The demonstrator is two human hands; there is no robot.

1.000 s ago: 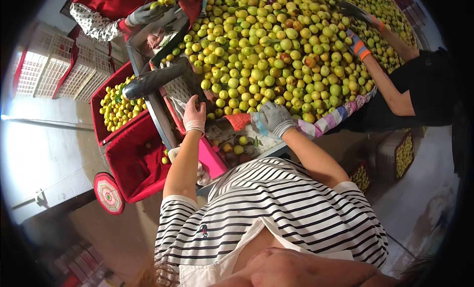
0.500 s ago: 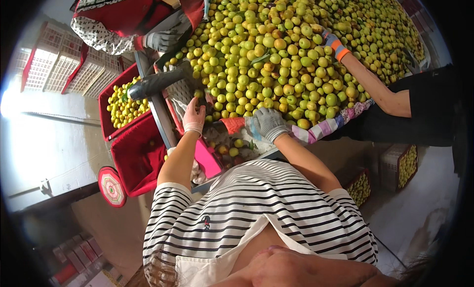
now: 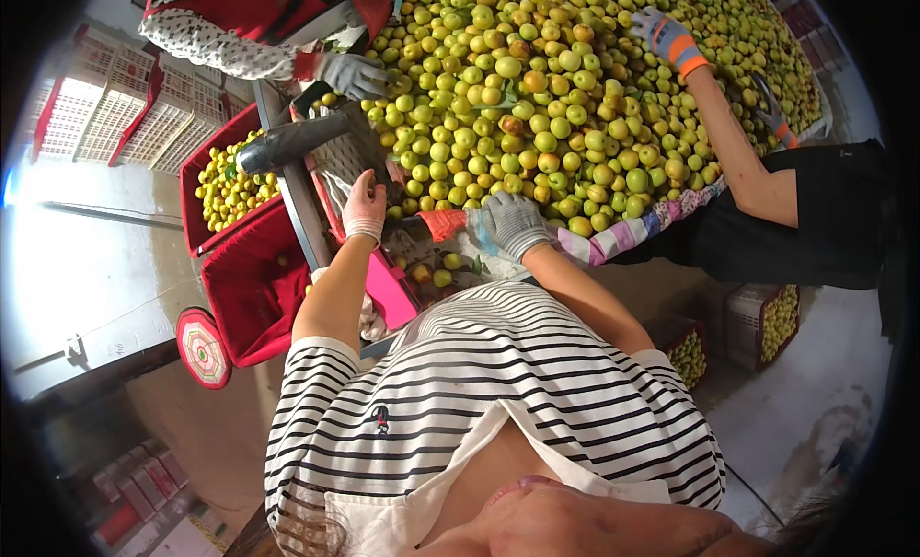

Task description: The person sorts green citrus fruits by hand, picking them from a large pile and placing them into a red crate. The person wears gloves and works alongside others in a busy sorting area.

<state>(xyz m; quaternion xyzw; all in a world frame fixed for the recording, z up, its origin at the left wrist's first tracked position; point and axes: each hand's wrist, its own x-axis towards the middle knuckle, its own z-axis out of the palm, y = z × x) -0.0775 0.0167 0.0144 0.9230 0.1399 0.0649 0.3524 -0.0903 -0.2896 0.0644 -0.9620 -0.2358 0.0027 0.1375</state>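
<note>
My left hand (image 3: 365, 210), in a thin pale glove, is raised beside the mesh-sided chute (image 3: 350, 154). Its fingers are apart, with no fruit showing between them. My right hand (image 3: 516, 223), in a grey knit glove, rests at the near edge of a big heap of round yellow-green fruits (image 3: 537, 106). Its fingers lie bent over the nearest fruits, and their tips are partly hidden. Just left of it an orange cloth (image 3: 442, 224) covers the rim. A few loose fruits (image 3: 442, 278) lie on the ledge in front of me, near a bright pink panel (image 3: 388, 293).
At left stand a red crate of fruit (image 3: 226, 188) and a red-lined bin (image 3: 251, 293). A dark padded bar (image 3: 292, 143) juts over the metal frame. One co-worker's grey-gloved hand (image 3: 353, 76) is at the heap's far left; another's grey-and-orange glove (image 3: 668, 41) is on the right.
The fruit at my left fingertips no longer shows there. My right hand stays at the heap's edge. The left co-worker's hand has stretched onto the heap; the right co-worker's has reached farther in.
</note>
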